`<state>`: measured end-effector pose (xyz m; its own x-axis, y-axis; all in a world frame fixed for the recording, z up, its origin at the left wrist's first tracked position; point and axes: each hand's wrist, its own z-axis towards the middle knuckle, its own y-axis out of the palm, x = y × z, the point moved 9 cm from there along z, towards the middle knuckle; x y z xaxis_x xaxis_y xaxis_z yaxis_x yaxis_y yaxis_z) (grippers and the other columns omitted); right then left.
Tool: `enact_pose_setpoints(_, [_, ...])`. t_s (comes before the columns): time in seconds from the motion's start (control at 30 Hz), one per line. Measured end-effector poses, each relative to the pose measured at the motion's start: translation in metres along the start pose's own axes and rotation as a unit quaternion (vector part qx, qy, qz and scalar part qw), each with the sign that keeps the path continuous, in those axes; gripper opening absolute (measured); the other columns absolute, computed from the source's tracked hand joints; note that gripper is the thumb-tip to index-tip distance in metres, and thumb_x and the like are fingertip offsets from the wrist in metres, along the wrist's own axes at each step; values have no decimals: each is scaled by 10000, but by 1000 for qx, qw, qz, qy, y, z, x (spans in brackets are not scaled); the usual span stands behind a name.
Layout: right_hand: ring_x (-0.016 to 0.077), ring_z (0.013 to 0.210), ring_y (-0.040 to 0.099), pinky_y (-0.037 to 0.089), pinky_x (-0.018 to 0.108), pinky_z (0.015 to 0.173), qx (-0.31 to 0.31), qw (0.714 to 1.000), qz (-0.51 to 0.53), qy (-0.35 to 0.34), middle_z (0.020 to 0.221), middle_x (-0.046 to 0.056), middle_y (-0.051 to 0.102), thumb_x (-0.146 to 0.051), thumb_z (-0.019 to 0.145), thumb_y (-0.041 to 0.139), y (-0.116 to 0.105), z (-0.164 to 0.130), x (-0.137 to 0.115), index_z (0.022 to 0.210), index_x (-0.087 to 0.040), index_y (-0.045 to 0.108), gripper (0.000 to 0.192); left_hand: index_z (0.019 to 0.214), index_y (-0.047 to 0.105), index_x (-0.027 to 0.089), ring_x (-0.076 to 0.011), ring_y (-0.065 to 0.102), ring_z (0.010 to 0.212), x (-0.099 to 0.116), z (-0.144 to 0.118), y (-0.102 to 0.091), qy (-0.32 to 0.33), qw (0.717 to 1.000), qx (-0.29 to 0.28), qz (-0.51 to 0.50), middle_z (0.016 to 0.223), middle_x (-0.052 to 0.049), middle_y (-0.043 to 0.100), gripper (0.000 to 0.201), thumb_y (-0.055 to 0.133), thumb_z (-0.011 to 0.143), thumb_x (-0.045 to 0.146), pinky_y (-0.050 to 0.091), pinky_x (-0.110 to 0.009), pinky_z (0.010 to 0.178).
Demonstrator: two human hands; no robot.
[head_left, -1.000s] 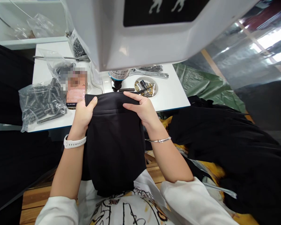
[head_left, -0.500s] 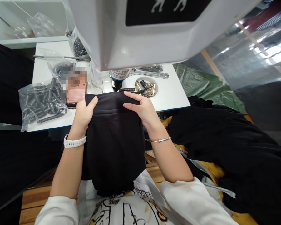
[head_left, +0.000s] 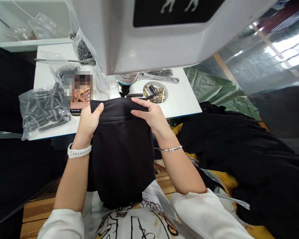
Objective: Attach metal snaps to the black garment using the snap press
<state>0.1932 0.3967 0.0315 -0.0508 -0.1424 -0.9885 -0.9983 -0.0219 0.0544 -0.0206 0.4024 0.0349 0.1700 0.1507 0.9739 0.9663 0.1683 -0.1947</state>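
Here, a person seated at a white worktable [head_left: 179, 99] holds the folded top edge of a black garment [head_left: 122, 146] under the head of a white press machine [head_left: 149, 36]. The left hand [head_left: 87, 122] is closed on the garment's left corner, thumb laid over the cloth; the right hand [head_left: 150, 114] pinches the right side, its forefinger stretched flat along the fold toward the machine's dark punch tip [head_left: 125, 89]. The garment lies across the table's near edge — its upper band on the surface just in front of the punch, the rest hanging down into the lap.

By the look of it, the step in hand is lining up the band beneath the punch. The next move would call for keeping the cloth taut and square, with fingertips clear of the tip.

A small round dish of gold-coloured metal fittings [head_left: 155, 92] sits just right of the punch, a wrench [head_left: 161, 78] behind it near the far edge. Toward the table's left edge lie a clear bag of dark metal parts [head_left: 43, 108] and a phone [head_left: 80, 99], touching the garment's left corner. More black fabric [head_left: 251, 156] is heaped off the table's right side — well apart from the hands.
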Motion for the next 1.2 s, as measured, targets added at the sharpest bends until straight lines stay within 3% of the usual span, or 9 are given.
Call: enact_pose_setpoints(1.2, [211, 1113, 530, 360, 374, 1036, 2, 1000, -4, 10, 1106, -10, 631, -246, 576, 740, 1, 0, 1, 1020, -210, 654, 453, 709, 621, 150, -190, 601, 790, -2, -1, -1, -13, 1000, 4, 1, 795, -28, 659, 227, 622, 689, 376, 500, -277, 742])
